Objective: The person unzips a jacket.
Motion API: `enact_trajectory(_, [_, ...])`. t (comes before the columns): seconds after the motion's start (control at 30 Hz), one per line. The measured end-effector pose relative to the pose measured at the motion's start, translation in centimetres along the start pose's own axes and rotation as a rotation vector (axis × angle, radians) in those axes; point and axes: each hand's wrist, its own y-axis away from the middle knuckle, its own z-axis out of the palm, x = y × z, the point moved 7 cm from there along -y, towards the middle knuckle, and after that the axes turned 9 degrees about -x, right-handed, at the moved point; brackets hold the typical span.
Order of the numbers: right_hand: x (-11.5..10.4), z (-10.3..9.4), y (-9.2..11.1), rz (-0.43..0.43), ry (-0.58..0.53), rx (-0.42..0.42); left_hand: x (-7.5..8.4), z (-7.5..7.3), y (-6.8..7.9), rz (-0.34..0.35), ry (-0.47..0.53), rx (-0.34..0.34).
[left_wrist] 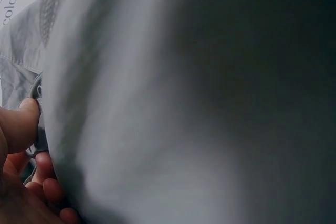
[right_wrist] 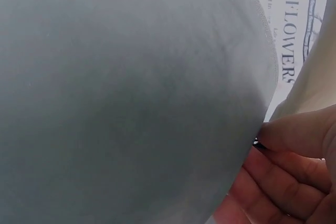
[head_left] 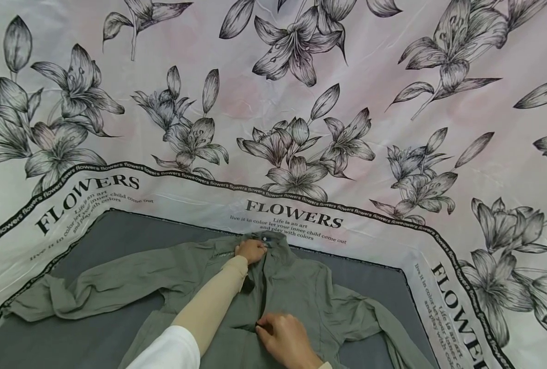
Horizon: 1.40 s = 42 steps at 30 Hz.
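With the jacket [head_left: 296, 292] spread on the worktop [head_left: 375, 279], the left hand [head_left: 250, 251] grips it by the collar [head_left: 279, 247] and the right hand [head_left: 285, 335] pinches the front edge [head_left: 263, 294] lower down; best keep that edge lightly taut

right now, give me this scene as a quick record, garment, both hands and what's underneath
garment: grey-green jacket, spread with sleeves out to both sides
front opening: parted below the collar
left hand: grips the jacket near the collar
right hand: pinches the front, lower down
underneath: flower-print cover with grey middle
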Motion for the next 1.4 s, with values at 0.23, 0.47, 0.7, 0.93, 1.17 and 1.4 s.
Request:
enact_trajectory(0.23, [-0.2, -0.3, 0.2, -0.011, 0.001, 0.001, 0.1, -0.1, 0.1, 0.007, 0.012, 0.001])
enact_trajectory(0.47, [-0.3, -0.4, 0.5, -0.012, -0.021, -0.004, 0.4, -0.2, 0.5, 0.011, 0.01, -0.004])
enact_trajectory(0.7, [-0.3, -0.4, 0.9, -0.002, -0.073, -0.028, 0.3, 0.0, 0.2, 0.039, -0.005, 0.001])
enact_trajectory(0.93, [-0.4, -0.3, 1.3, -0.003, -0.102, -0.039, 0.3, -0.2, 0.6, 0.05, -0.01, 0.007])
enact_trajectory(1.17, [-0.8, -0.7, 1.6, -0.01, -0.116, -0.041, 0.4, -0.4, 0.3, 0.035, 0.0, 0.002])
enact_trajectory(1.4, [-1.0, -0.6, 1.8, -0.011, -0.124, -0.043, -0.3, 0.1, -0.8, 0.024, 0.022, -0.022])
